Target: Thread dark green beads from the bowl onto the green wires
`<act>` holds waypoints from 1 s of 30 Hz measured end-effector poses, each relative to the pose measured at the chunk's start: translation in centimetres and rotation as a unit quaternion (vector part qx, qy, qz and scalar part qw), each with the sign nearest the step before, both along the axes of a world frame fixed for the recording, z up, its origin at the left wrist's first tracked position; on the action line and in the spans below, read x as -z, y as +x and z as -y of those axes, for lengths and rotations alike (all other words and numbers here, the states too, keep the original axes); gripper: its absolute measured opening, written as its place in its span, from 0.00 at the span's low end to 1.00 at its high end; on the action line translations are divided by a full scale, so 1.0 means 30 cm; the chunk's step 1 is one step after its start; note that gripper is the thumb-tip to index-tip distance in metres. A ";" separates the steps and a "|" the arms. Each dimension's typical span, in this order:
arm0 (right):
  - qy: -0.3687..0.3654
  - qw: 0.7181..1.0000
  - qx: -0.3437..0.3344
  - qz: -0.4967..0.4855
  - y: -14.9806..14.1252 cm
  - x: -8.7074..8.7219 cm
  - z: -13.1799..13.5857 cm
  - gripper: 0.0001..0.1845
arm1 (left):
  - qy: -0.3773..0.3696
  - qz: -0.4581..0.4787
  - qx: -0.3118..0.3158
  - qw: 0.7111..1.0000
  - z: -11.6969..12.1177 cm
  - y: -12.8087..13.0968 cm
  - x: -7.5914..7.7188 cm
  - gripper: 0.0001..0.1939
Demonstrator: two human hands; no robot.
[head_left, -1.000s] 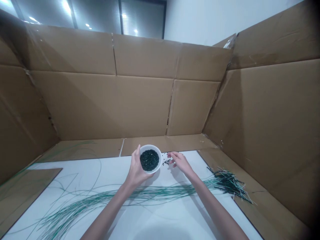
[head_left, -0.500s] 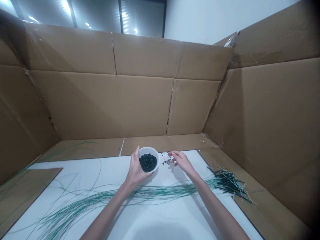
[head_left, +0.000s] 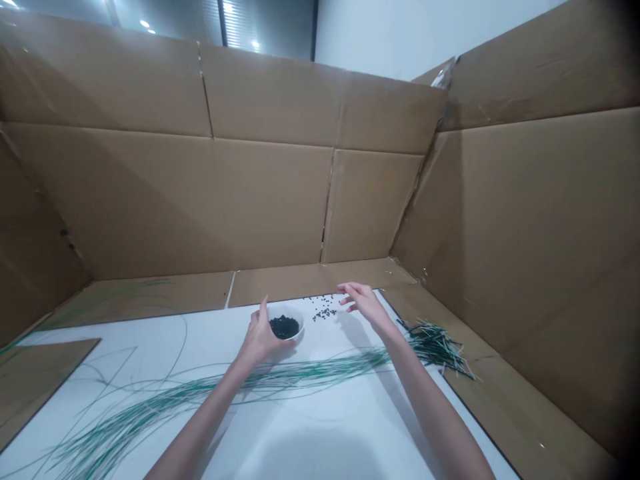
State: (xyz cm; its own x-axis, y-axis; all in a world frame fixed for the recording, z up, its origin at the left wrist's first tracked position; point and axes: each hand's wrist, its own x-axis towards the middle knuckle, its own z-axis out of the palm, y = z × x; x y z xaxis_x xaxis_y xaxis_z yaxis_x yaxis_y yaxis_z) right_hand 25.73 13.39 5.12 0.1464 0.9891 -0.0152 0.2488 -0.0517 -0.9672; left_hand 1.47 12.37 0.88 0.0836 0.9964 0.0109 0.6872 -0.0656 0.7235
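Big cardboard walls point(head_left: 200, 200) stand along the far, L & R sides of a white counter point(head_left: 330, 407), w/ a flat cardboard sheet point(head_left: 35, 380) at its L edge. Long thin green strands point(head_left: 200, 390) sprawl across the near part of the counter, running L to R & passing under the R forearm point(head_left: 420, 393). Past the counter's R edge, a messy bundle of short green-&-white strands point(head_left: 435, 347) lies on the cardboard.

A white bowl point(head_left: 295, 313) sits mid-counter toward the far edge, w/ dark granules point(head_left: 284, 327) inside. More of the same granules point(head_left: 324, 312) are scattered just R of it, close to the far edge.

L hand point(head_left: 259, 339) is curled round the bowl's near-L side, touching it & prob. gripping it, tho can't tell if the bowl is off the counter. R hand point(head_left: 365, 303) is open, fingers loosely spread, holding nothing, right by the scattered granules, w/ no clear contact.
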 end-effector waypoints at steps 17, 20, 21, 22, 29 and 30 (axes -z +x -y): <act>-0.172 0.764 -0.214 0.583 0.211 0.011 0.388 0.55 | 0.009 -0.132 -0.013 0.991 -0.030 -0.001 0.065 0.62; -0.146 0.723 -0.192 0.647 0.248 0.157 0.337 0.46 | 0.031 -0.161 -0.025 0.986 -0.011 0.009 0.024 0.60; -0.106 0.726 -0.185 0.653 0.263 0.185 0.325 0.41 | 0.045 -0.164 -0.026 0.985 -0.003 0.011 0.010 0.60; -0.070 0.729 -0.186 0.655 0.278 0.202 0.315 0.37 | 0.059 -0.167 -0.026 0.984 0.005 0.014 -0.003 0.59; -0.019 0.711 -0.216 0.669 0.327 0.219 0.271 0.15 | 0.101 -0.226 -0.018 0.969 0.072 0.028 -0.052 0.49; -0.022 0.709 -0.226 0.667 0.330 0.221 0.264 0.14 | 0.107 -0.236 -0.016 0.966 0.080 0.030 -0.052 0.46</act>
